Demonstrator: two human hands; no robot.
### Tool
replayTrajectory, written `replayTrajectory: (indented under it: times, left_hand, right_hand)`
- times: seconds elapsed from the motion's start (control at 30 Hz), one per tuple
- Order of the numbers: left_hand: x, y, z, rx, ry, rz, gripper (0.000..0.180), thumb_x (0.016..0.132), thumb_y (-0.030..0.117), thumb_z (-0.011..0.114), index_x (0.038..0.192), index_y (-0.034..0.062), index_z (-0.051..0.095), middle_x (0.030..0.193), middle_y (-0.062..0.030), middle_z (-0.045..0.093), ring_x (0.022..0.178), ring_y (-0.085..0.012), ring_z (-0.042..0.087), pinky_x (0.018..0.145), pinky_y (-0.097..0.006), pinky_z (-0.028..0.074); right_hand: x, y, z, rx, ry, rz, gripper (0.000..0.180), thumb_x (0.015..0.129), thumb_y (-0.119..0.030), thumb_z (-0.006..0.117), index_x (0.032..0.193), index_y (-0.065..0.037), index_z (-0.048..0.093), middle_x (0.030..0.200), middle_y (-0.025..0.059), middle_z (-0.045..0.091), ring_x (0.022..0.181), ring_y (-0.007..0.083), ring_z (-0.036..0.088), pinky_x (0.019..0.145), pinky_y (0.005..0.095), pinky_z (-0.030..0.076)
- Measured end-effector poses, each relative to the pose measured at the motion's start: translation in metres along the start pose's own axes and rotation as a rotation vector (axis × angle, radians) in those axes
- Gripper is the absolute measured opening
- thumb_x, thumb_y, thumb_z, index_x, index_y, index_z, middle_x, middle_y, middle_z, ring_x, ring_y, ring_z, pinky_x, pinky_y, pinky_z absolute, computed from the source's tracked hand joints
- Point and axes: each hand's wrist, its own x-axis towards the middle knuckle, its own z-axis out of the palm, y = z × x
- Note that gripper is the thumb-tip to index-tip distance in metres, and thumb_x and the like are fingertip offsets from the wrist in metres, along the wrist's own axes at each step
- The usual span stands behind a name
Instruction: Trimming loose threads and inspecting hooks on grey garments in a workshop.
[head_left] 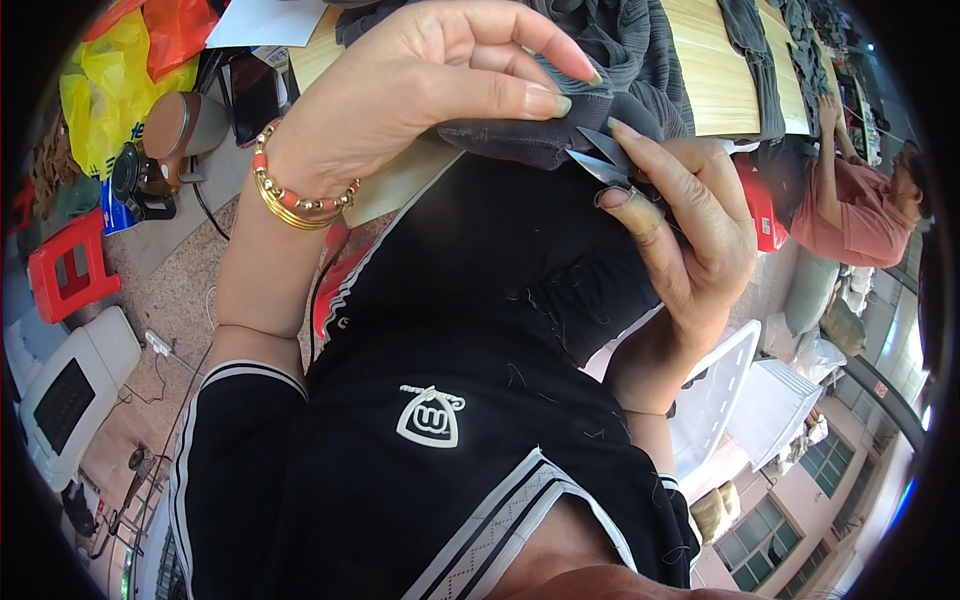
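My right hand (690,215) is closed around small thread snips (608,160). Thumb and index finger press on them from either side, and the two pointed blades stand slightly apart, aimed at my left hand. My left hand (450,85) wears a beaded bracelet and gold bangles at the wrist. Its thumb and index finger curl together over dark grey knit fabric (635,55); anything fine between their tips is too small to make out. A folded, darker edge of cloth (530,140) hangs just below these fingertips, beside the blades.
A wooden table (715,80) bears more grey garments (755,60). On the left are a lidded cup (185,130), a phone (255,95), a yellow plastic bag (100,95) and a red stool (75,265). Another person in a pink top (850,210) works at the far right.
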Motion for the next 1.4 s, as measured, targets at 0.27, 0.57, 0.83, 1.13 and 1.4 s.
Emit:
replayTrajectory:
  times: [0.27, 0.57, 0.83, 1.13, 1.4]
  left_hand:
    - [0.016, 0.018, -0.005, -0.219, -0.133, -0.176, 0.031, 0.091, 0.001, 0.063, 0.120, -0.0052, 0.054, 0.095, -0.0069, 0.068, 0.086, -0.0084, 0.065, 0.078, -0.020, 0.053]
    - [0.028, 0.019, -0.003, -0.286, -0.191, -0.243, 0.032, 0.091, 0.003, 0.063, 0.120, -0.0060, 0.054, 0.093, -0.0070, 0.069, 0.083, -0.0082, 0.065, 0.074, -0.019, 0.052]
    - [0.032, 0.001, -0.012, -0.304, -0.203, -0.201, 0.031, 0.091, 0.002, 0.063, 0.119, -0.0059, 0.054, 0.094, -0.0081, 0.069, 0.084, -0.0092, 0.066, 0.075, -0.020, 0.053]
    - [0.030, 0.007, -0.007, -0.307, -0.171, -0.190, 0.028, 0.092, 0.002, 0.061, 0.118, -0.0055, 0.055, 0.096, -0.0081, 0.069, 0.087, -0.0101, 0.066, 0.079, -0.020, 0.053]
    - [0.021, 0.000, 0.000, 0.026, -0.067, 0.009, 0.028, 0.092, 0.011, 0.064, 0.118, 0.0023, 0.061, 0.101, -0.0047, 0.069, 0.094, -0.0075, 0.066, 0.086, -0.020, 0.050]
  right_hand:
    - [0.004, -0.005, -0.018, 0.032, -0.170, 0.066, 0.041, 0.073, -0.011, 0.077, 0.110, 0.004, 0.069, 0.084, 0.0096, 0.058, 0.074, 0.0178, 0.056, 0.066, 0.0253, 0.043]
    - [-0.002, 0.002, -0.015, -0.008, -0.074, 0.020, 0.041, 0.068, -0.016, 0.079, 0.106, -0.001, 0.071, 0.081, 0.0065, 0.059, 0.068, 0.0160, 0.056, 0.060, 0.0268, 0.039]
    - [-0.006, -0.001, -0.009, -0.066, -0.073, 0.024, 0.041, 0.069, -0.010, 0.079, 0.107, 0.004, 0.070, 0.084, 0.0100, 0.062, 0.075, 0.0188, 0.059, 0.067, 0.0264, 0.046]
    - [-0.009, 0.004, 0.002, -0.040, 0.128, -0.041, 0.037, 0.063, -0.018, 0.080, 0.098, -0.006, 0.074, 0.076, 0.0019, 0.061, 0.062, 0.0129, 0.057, 0.055, 0.0260, 0.034]
    - [-0.011, 0.001, 0.005, 0.019, 0.162, -0.046, 0.045, 0.062, -0.012, 0.082, 0.104, -0.003, 0.073, 0.078, 0.0068, 0.060, 0.066, 0.0163, 0.059, 0.056, 0.0264, 0.045]
